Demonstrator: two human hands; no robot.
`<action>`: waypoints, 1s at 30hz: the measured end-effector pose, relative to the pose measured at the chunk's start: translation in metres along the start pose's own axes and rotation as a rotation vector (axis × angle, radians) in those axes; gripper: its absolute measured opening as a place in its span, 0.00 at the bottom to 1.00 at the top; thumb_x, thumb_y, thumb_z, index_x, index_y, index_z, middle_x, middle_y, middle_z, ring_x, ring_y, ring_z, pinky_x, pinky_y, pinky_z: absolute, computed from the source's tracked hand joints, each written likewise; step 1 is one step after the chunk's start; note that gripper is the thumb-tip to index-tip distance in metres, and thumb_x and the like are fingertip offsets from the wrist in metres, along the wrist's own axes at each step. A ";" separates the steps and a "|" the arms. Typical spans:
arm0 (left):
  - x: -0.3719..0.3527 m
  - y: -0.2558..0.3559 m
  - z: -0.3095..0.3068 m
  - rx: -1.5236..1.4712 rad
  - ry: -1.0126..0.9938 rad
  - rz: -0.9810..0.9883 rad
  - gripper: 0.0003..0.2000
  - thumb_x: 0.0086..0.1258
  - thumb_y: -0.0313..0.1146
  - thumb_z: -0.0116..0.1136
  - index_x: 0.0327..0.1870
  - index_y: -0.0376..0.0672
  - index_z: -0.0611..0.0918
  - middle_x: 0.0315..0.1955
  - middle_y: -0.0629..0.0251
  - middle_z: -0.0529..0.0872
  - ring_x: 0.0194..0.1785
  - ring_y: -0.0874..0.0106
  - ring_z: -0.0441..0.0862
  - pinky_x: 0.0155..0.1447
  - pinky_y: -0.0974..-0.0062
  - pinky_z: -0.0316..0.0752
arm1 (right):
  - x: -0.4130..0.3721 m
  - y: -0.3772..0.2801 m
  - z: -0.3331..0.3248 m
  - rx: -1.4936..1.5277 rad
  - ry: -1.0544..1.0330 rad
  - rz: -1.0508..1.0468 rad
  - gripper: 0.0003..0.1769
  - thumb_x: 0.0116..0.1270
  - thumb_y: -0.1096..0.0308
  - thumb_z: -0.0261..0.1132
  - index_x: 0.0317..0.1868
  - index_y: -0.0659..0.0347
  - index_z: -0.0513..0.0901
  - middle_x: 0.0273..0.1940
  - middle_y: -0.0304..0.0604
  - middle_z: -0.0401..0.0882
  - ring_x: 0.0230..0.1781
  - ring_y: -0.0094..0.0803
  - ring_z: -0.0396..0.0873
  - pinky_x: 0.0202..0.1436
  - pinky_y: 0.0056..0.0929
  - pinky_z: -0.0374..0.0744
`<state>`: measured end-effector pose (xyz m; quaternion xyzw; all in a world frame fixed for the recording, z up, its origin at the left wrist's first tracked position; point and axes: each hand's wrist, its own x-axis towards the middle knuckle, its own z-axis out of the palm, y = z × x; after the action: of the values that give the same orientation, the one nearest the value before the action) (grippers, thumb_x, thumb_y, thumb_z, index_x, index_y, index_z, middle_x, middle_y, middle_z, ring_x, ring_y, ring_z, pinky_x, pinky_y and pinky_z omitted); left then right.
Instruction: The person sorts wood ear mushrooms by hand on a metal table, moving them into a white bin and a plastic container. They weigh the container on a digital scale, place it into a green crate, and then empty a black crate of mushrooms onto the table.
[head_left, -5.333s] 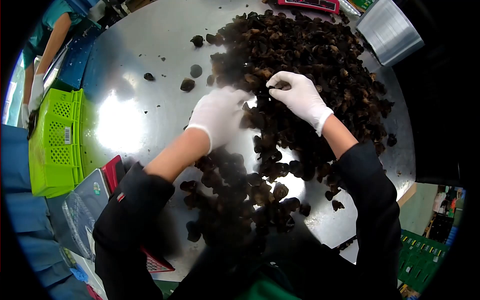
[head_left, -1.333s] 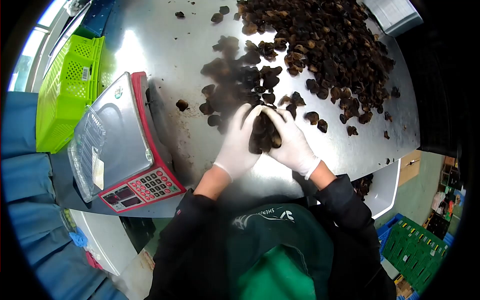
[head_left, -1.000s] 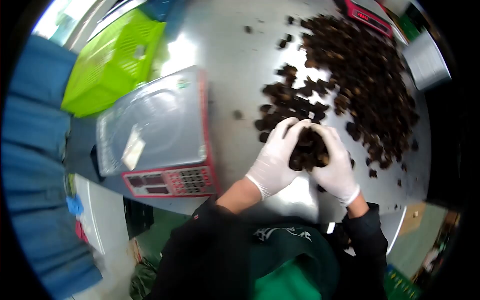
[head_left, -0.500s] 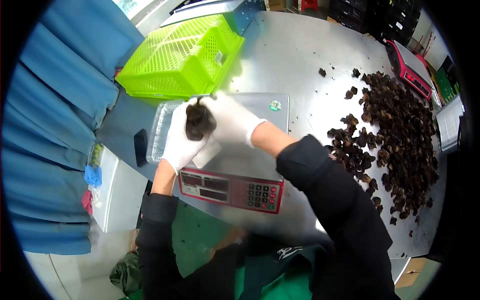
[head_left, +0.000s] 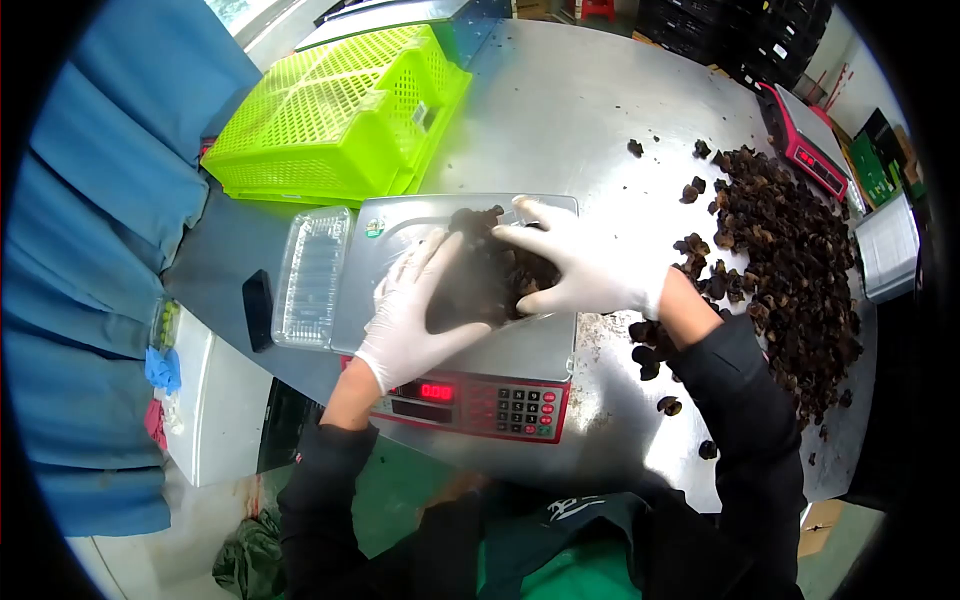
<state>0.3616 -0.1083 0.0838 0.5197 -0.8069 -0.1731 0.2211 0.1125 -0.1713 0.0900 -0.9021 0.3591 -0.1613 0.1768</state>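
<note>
Dark brown wood-ear-like mushroom pieces (head_left: 530, 272) lie bunched over the metal pan of a red-framed scale (head_left: 500, 358), between my two gloved hands. On the bunch's left side my left hand (head_left: 415, 305) is open, thumb and fingers spread. My right hand (head_left: 580, 262), also in a white glove, reaches in from the right with fingers apart, its thumb and fingertips at the pieces. The left part of the bunch looks hazy. A clear plastic tray (head_left: 313, 278) lies at the pan's left edge. Red digits glow on the scale's display (head_left: 435, 391).
A large heap of the same mushrooms (head_left: 790, 270) covers the table's right side, with loose pieces around it. Behind it stands a second red scale (head_left: 808, 150). A lime green crate (head_left: 330, 120) rests at the back left. A black phone-like object (head_left: 257, 310) lies left of the tray.
My hands have come apart and moved right, letting go of the dark clump. The pieces now lie over the pan. The scale's display has come into view, lit.
</note>
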 end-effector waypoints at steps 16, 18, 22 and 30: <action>-0.101 -0.116 0.021 -0.833 0.490 -0.718 0.25 0.80 0.44 0.50 0.68 0.33 0.72 0.67 0.57 0.75 0.67 0.67 0.72 0.71 0.72 0.63 | -0.113 -0.052 0.092 1.451 0.060 1.052 0.41 0.75 0.33 0.47 0.69 0.60 0.71 0.45 0.39 0.81 0.34 0.21 0.71 0.39 0.23 0.71; -0.098 -0.107 0.019 -1.047 0.505 -0.722 0.23 0.82 0.44 0.47 0.66 0.34 0.74 0.63 0.61 0.78 0.64 0.70 0.74 0.68 0.73 0.67 | -0.113 -0.059 0.107 1.673 0.255 0.959 0.39 0.76 0.35 0.48 0.71 0.59 0.69 0.55 0.37 0.77 0.48 0.22 0.71 0.54 0.25 0.72; -0.094 -0.081 0.018 -1.225 0.469 -0.671 0.21 0.82 0.42 0.46 0.66 0.36 0.75 0.61 0.63 0.78 0.63 0.72 0.75 0.68 0.73 0.68 | -0.122 -0.062 0.111 1.749 0.421 0.955 0.38 0.76 0.35 0.47 0.72 0.57 0.68 0.59 0.38 0.76 0.50 0.23 0.76 0.50 0.23 0.75; -0.077 -0.058 0.041 -1.204 0.446 -0.662 0.21 0.83 0.41 0.44 0.66 0.35 0.75 0.62 0.61 0.78 0.63 0.70 0.74 0.70 0.71 0.65 | -0.183 -0.014 0.118 0.933 0.395 0.889 0.22 0.75 0.57 0.57 0.57 0.66 0.79 0.44 0.45 0.83 0.44 0.31 0.79 0.48 0.29 0.76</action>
<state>0.4121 -0.0588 0.0061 0.5479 -0.3078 -0.5353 0.5644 0.0437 -0.0087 -0.0383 -0.4512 0.6144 -0.3733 0.5287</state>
